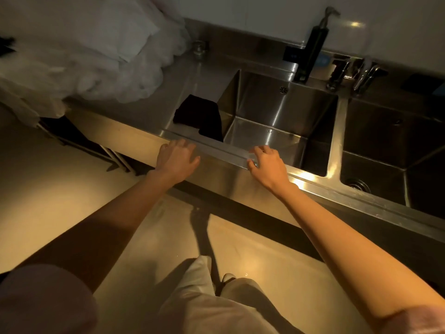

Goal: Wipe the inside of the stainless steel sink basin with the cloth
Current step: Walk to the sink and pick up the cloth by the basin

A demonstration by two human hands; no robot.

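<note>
Your cloth [198,115] is black and lies on the steel counter [149,109], just left of the basin [269,112]. Its right edge hangs over the basin's left rim, and a tongue of it droops down toward the near left corner inside. Its long axis runs from the far left of the counter toward the near right, so the low end points at the front rim between your hands. Neither hand touches it.

Your left hand [177,157] rests palm down on the front edge of the counter, fingers loosely spread and holding nothing. It sits just in front of the cloth's drooping end, near it but apart.

Your right hand [266,165] is also palm down on the front rim of the basin, fingers curled lightly over the lip, empty as well. It lies to the right of the cloth, with the basin's near wall just beyond the fingertips.

The basin is a deep steel box, and its long walls run away from you toward the back splash. A small round overflow grille [283,89] shows high on its far wall. A black faucet [311,49] stands behind the far right corner, tilted in this wide view. A second basin [385,141] lies to the right, divided from the first by a narrow steel ridge, with a drain [357,184] at its near floor. Crumpled white plastic [101,51] is heaped on the counter's far left end.
</note>
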